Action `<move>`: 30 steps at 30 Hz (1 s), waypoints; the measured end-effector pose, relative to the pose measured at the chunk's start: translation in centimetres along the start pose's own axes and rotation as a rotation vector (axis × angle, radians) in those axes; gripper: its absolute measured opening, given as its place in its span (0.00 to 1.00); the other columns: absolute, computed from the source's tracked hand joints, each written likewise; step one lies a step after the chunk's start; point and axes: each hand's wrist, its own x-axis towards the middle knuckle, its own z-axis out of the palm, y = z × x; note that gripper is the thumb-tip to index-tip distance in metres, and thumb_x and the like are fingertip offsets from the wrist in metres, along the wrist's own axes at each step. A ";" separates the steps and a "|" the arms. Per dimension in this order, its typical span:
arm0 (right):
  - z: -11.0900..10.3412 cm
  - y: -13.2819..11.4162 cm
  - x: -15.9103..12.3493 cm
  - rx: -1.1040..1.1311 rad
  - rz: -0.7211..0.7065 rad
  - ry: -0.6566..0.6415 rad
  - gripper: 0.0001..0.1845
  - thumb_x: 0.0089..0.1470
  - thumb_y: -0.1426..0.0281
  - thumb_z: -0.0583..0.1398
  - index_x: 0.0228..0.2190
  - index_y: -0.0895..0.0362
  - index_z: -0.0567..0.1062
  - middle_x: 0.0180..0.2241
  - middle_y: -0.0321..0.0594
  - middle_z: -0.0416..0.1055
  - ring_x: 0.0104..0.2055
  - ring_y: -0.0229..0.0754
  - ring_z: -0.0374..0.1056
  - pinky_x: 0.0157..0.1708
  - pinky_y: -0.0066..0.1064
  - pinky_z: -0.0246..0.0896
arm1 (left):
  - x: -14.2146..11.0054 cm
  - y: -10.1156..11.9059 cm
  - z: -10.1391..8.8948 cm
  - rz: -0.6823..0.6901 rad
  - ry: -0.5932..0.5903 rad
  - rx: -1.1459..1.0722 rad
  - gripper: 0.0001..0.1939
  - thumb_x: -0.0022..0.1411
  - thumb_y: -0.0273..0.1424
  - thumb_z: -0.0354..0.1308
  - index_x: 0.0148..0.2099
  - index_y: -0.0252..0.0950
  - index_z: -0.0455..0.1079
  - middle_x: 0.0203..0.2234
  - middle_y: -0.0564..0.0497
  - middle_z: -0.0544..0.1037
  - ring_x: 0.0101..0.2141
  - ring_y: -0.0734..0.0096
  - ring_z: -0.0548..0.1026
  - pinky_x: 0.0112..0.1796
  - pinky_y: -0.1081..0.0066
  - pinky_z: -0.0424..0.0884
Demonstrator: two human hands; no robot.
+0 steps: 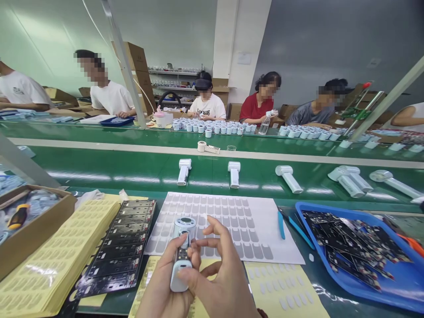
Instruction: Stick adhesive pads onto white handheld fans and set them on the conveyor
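A small white handheld fan body (182,254) with an open front showing a dark circuit board stands upright in my left hand (164,282), whose fingers wrap its handle. My right hand (221,276) is beside it on the right, thumb pressed on the lower handle, index finger bent toward the board and other fingers loosely raised. Just behind the hands lies a white sheet of grey stickers (232,225).
A stack of yellow sticker sheets (49,260) and black circuit panels (121,247) lie at left, a cardboard box (29,221) beyond them. A blue tray (402,282) of boards sits right. Several white fans (184,171) lie on the green conveyor (132,170). Several people sit across.
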 end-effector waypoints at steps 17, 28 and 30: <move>-1.3 7.8 -0.3 -0.565 -0.252 -0.180 0.08 0.53 0.78 0.57 0.27 0.54 0.70 0.35 0.37 0.69 0.31 0.38 0.68 0.30 0.28 0.60 | 4.6 1.2 -7.4 0.474 -0.191 0.585 0.16 0.44 0.28 0.74 0.37 0.30 0.78 0.36 0.40 0.83 0.46 0.50 0.80 0.52 0.63 0.72; -2.9 4.2 -0.2 -0.060 -0.040 -0.270 0.06 0.54 0.66 0.62 0.27 0.55 0.73 0.35 0.37 0.66 0.30 0.36 0.63 0.24 0.25 0.55 | 3.4 0.7 -6.2 0.446 -0.134 0.594 0.24 0.40 0.31 0.77 0.43 0.33 0.79 0.39 0.40 0.83 0.43 0.54 0.81 0.44 0.67 0.75; -2.9 2.8 -0.1 -0.009 -0.044 -0.297 0.07 0.53 0.64 0.62 0.28 0.55 0.73 0.37 0.38 0.66 0.33 0.37 0.65 0.26 0.25 0.57 | 3.0 0.6 -5.5 0.408 -0.161 0.561 0.25 0.44 0.36 0.76 0.44 0.34 0.78 0.39 0.42 0.83 0.42 0.55 0.81 0.41 0.68 0.76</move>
